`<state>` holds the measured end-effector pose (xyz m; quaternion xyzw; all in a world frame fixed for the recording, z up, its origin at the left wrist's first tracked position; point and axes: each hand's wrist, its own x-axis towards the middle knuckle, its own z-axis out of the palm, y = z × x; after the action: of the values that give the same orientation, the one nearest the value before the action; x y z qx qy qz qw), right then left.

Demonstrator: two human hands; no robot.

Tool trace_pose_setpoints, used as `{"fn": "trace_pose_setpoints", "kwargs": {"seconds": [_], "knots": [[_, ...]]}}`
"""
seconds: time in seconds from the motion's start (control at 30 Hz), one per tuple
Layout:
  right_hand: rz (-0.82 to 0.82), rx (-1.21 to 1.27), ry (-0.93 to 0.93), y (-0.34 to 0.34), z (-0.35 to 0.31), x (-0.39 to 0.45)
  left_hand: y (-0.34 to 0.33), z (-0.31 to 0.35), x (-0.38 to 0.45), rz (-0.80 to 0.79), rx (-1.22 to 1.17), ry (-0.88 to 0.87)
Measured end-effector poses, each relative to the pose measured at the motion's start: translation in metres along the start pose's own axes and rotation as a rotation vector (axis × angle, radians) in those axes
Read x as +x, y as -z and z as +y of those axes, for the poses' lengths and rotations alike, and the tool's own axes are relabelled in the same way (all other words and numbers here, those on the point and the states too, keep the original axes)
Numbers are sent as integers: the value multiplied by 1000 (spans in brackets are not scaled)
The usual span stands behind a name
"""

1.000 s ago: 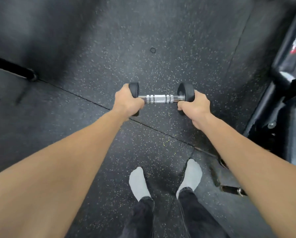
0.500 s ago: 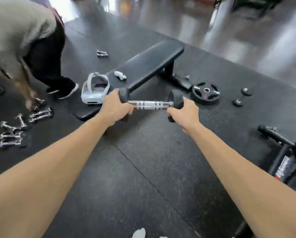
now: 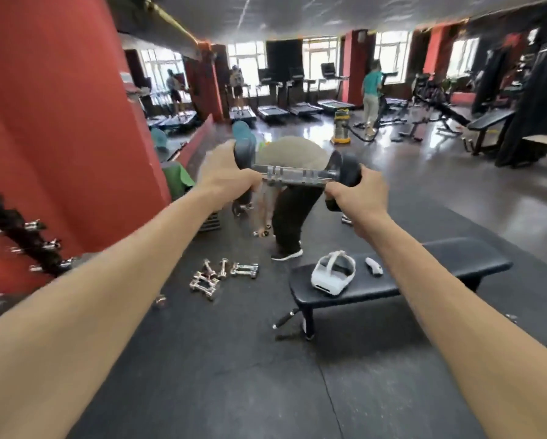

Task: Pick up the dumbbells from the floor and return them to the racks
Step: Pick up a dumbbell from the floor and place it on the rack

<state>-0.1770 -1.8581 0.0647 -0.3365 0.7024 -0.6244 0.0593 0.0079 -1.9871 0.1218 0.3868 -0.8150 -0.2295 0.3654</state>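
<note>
Dumbbell (image 3: 297, 176) gripped both ends, left hand (image 3: 226, 175), right hand (image 3: 362, 193).

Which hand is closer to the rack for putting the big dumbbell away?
Probably the left hand: the rack with chrome dumbbells stands on the left side, nearer than the right hand. Both hands grip the dumbbell.

Place: I see a gym.
Cardio row: treadmills (image 3: 273, 110) line the far windows, people on some.
Floor: dark rubber matting (image 3: 221, 369) with small chrome dumbbells (image 3: 216, 277) scattered on it.
Furniture: a padded black bench (image 3: 424, 274); more benches (image 3: 487, 122) far right.
Rack: dumbbell rack (image 3: 21, 239) at my left.
</note>
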Motion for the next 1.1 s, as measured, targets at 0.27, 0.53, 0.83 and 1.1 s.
{"fn": "trace_pose_setpoints", "kwargs": {"seconds": [0.27,0.53,0.83,1.1], "knots": [[-264,190,317,-164,-157,-44,228,-56,-45,403,177,68],[-511,386,416,-341,-276,-159,420,-140,-126,621,331,240],[-833,567,409,-494,-360,-306,570,-230,-223,781,450,483],[-1030,570,406,-646,-389,-387,658,-344,-253,868,490,664]]}}
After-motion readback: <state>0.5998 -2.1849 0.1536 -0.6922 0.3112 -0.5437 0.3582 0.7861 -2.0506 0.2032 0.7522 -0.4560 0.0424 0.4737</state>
